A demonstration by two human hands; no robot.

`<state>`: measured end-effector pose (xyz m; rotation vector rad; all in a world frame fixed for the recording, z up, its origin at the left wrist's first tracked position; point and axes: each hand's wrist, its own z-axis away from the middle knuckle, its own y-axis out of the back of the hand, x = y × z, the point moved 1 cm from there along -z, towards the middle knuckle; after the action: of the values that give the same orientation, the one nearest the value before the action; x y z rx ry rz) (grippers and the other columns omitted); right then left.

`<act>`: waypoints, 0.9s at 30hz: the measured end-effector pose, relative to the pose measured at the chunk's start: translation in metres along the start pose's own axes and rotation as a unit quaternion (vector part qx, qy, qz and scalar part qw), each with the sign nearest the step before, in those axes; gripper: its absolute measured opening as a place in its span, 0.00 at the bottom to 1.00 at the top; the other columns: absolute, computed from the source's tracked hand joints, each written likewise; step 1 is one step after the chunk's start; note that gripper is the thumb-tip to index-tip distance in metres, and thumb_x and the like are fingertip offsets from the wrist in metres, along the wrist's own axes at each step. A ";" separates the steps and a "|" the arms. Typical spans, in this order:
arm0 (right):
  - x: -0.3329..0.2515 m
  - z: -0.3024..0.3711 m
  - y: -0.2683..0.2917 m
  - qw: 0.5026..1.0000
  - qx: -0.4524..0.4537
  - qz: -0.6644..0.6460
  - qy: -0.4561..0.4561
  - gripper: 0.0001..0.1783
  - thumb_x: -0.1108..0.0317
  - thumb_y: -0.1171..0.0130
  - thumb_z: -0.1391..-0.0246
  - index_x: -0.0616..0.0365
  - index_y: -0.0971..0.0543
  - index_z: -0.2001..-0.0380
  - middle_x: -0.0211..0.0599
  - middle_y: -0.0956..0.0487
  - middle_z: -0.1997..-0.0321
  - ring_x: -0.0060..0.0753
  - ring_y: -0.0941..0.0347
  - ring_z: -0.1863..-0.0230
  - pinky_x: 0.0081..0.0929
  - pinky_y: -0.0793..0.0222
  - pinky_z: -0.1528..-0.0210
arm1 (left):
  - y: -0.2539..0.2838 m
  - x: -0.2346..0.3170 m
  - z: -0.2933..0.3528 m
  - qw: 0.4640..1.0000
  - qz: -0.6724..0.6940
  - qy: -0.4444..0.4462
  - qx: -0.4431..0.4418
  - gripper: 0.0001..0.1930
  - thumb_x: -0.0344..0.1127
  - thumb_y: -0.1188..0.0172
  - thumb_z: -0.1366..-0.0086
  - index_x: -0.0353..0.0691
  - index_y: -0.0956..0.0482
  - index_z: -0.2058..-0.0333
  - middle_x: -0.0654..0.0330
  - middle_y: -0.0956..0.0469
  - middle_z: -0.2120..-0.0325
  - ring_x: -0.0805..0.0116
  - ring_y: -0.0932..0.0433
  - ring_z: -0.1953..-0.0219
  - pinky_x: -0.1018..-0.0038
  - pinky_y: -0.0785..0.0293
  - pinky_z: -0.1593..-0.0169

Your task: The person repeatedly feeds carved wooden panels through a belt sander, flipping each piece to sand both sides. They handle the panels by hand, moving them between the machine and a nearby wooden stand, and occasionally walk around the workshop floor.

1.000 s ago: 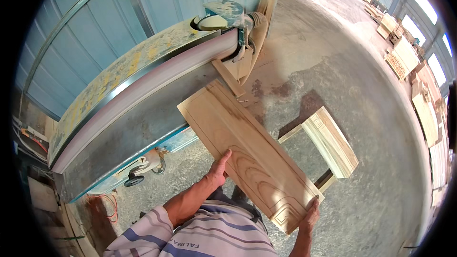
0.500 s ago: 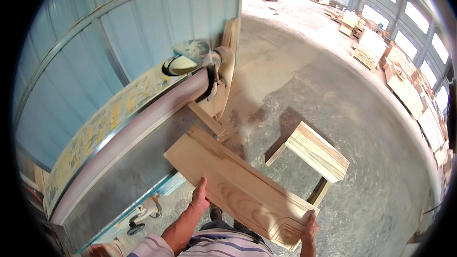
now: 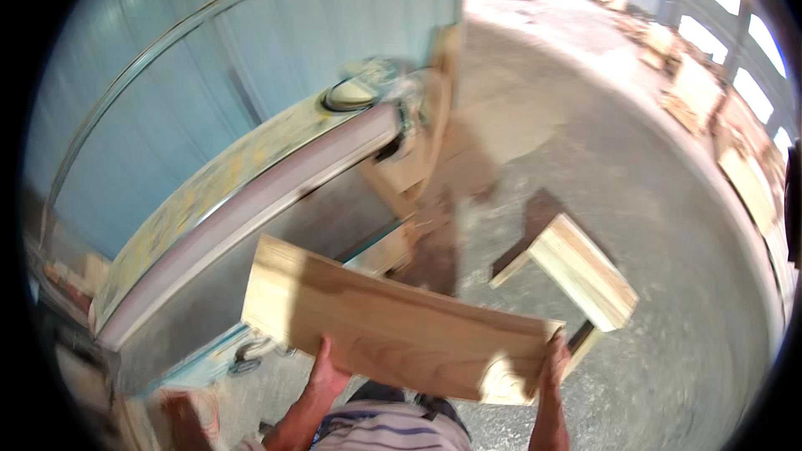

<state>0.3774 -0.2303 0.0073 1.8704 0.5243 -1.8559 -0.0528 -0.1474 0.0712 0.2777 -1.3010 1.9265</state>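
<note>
Held up in front of me is a long wooden board [image 3: 393,326], light brown with wavy grain and a carved pattern at its right end. My left hand [image 3: 328,374] is closed on its lower edge, left of the middle, with the thumb up on the face. At the right end, my right hand [image 3: 553,361] grips the short edge. The fingers behind the board are hidden. The board's left end is in front of the metal table of a long machine with a pinkish belt [image 3: 276,184]; whether they touch, I cannot tell.
Right of the board, a small wooden stand with a slatted panel top [image 3: 585,271] is on the concrete floor [image 3: 685,284]. A blue metal wall [image 3: 167,117] rises behind the machine. Stacks of wood [image 3: 693,92] line the far right side.
The board has swung to lie more level across my view, its left end moving left and its right end rising. Both hands keep hold. The view has shifted and blurred slightly.
</note>
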 end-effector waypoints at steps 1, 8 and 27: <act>-0.018 0.003 -0.011 0.992 -0.047 0.021 -0.119 0.24 0.42 0.54 0.44 0.52 0.26 0.75 0.19 0.35 0.78 0.15 0.43 0.74 0.18 0.46 0.73 | 0.012 0.001 0.006 1.000 0.012 -0.015 0.009 0.34 0.61 0.53 0.41 0.47 0.42 0.42 0.62 0.37 0.44 0.61 0.39 0.42 0.61 0.43 0.41; -0.082 0.013 -0.101 0.984 -0.156 0.003 -0.089 0.33 0.41 0.59 0.42 0.64 0.28 0.55 0.34 0.29 0.60 0.25 0.37 0.59 0.26 0.40 0.55 | 0.060 0.029 0.031 0.990 0.063 -0.109 0.069 0.33 0.61 0.57 0.38 0.46 0.44 0.40 0.63 0.38 0.43 0.63 0.39 0.42 0.63 0.42 0.42; -0.103 0.068 -0.293 0.957 -0.280 0.069 -0.036 0.33 0.41 0.59 0.42 0.65 0.28 0.56 0.36 0.29 0.60 0.27 0.38 0.58 0.28 0.42 0.52 | 0.160 0.115 0.069 0.954 0.175 -0.212 0.117 0.35 0.54 0.49 0.38 0.43 0.50 0.39 0.59 0.41 0.42 0.62 0.41 0.41 0.62 0.43 0.40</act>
<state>0.1547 -0.0221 0.0956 1.4162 0.7762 -1.4763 -0.2583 -0.1791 0.0571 0.6468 -1.4653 2.4228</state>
